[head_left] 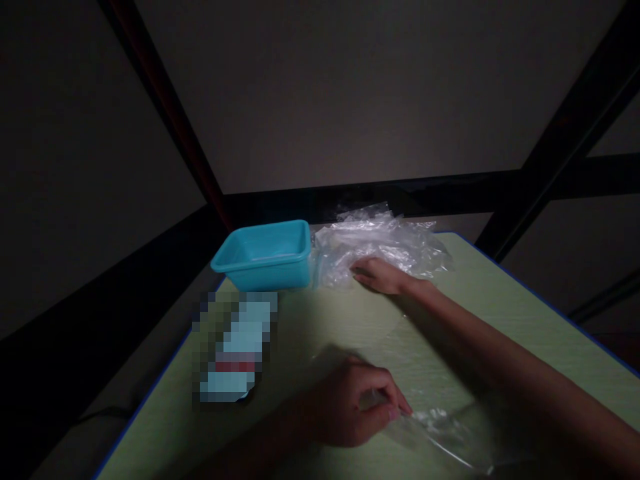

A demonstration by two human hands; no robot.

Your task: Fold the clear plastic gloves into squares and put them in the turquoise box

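My left hand (353,403) is closed near the table's front edge, pinching the edge of a clear plastic bag (440,433) that lies flat on the green tabletop. My right hand (383,275) reaches across to the far side, its fingers resting on a heap of crumpled clear plastic bags (380,243). Those fingers look loosely curled on the plastic, and I cannot make out whether they grip it.
A turquoise plastic tub (265,257) stands at the far left of the green table (500,313), beside the heap. A blurred-out flat item (235,347) lies in front of the tub. Dark frame bars (550,160) cross behind the table. The room is dim.
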